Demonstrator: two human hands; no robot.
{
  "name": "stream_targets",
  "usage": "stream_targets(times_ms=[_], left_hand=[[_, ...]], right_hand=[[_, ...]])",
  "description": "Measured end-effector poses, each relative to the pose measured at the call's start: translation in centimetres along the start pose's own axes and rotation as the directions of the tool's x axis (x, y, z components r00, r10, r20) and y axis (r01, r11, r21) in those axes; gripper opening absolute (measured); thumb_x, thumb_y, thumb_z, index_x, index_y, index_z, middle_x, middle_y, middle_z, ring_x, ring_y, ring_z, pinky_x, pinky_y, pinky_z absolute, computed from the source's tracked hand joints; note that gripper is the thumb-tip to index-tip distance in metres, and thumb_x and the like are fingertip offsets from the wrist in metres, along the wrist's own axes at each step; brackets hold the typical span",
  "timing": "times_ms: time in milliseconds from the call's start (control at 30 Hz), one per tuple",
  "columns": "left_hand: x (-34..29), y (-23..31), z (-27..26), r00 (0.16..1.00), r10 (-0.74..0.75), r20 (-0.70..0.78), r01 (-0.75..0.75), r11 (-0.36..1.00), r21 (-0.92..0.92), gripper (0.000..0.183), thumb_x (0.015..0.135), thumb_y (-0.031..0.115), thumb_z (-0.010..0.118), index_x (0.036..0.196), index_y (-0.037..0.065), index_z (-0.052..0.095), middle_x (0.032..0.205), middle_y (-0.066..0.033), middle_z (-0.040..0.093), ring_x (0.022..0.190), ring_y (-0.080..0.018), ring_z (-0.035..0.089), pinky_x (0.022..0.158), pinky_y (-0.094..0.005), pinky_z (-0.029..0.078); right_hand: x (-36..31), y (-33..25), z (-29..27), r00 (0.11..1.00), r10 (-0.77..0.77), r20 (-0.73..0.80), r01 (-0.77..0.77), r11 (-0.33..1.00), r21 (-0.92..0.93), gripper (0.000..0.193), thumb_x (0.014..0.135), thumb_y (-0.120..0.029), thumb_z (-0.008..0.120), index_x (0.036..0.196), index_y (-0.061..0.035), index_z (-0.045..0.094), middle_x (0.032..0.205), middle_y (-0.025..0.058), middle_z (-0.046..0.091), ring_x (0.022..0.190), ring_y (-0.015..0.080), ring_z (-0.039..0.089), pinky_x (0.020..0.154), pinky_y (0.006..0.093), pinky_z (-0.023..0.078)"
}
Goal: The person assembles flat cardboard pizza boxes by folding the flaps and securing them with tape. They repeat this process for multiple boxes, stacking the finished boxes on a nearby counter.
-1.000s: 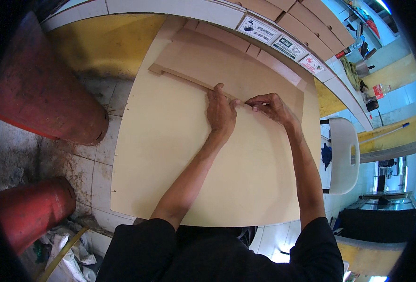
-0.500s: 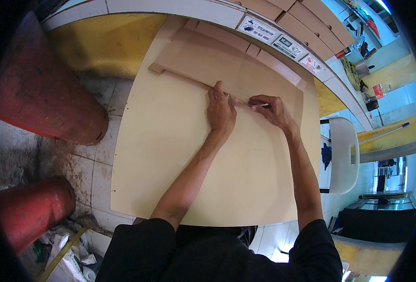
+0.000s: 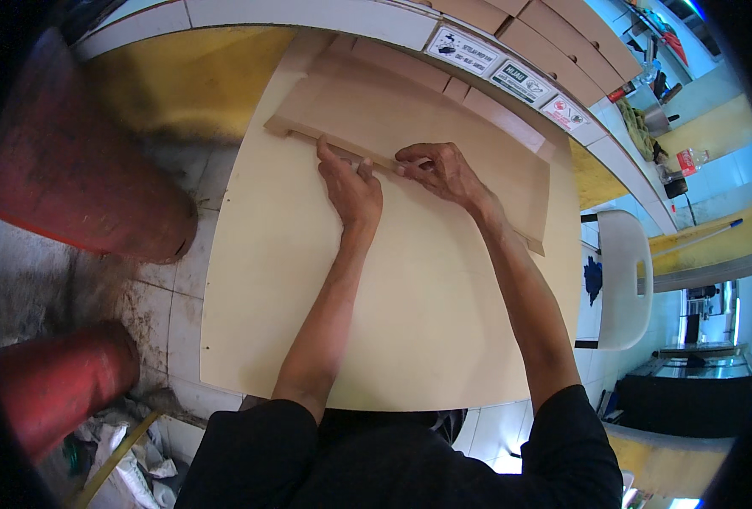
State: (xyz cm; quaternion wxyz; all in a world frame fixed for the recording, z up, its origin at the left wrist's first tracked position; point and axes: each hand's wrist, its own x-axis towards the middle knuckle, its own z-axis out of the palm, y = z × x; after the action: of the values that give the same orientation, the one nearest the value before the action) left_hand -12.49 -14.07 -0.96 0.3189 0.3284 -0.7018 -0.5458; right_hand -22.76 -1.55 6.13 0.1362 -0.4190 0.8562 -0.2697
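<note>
A brown cardboard sheet (image 3: 431, 127), creased like an unfolded box, lies across the far half of the cream tabletop (image 3: 291, 280). A narrow flap along its near edge is bent up. My left hand (image 3: 352, 195) holds this flap left of its middle, the index finger stretched along it and the thumb beside the edge. Just to the right, my right hand (image 3: 448, 176) pinches the same flap between thumb and fingers. Parts of the fingertips are hidden by the fold.
A white tiled counter ledge (image 3: 325, 24) with stickers runs behind the table, carrying stacked cardboard boxes (image 3: 580, 51). Two red cylinders (image 3: 96, 161) stand on the floor at the left. A white plastic chair (image 3: 626, 280) is close on the right.
Both hands have slid left along the sheet's near edge. The flap stands more raised now, and its right end, near the sheet's right corner, has come into view.
</note>
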Motion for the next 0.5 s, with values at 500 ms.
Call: stream_targets(times_ms=[500], left_hand=[[0.52, 0.27, -0.26, 0.997, -0.033, 0.067, 0.034, 0.999, -0.023, 0.087, 0.09, -0.003, 0.071, 0.156, 0.006, 0.015, 0.132, -0.0242, 0.049, 0.119, -0.0361, 0.059, 0.099, -0.0467, 0.052]], right_hand=[[1.23, 0.95, 0.42, 0.993, -0.115, 0.007, 0.115, 0.993, -0.017, 0.022, 0.091, -0.014, 0.072, 0.108, -0.001, 0.076, 0.098, 0.0187, 0.076, 0.086, 0.0339, 0.074, 0.078, 0.0424, 0.057]])
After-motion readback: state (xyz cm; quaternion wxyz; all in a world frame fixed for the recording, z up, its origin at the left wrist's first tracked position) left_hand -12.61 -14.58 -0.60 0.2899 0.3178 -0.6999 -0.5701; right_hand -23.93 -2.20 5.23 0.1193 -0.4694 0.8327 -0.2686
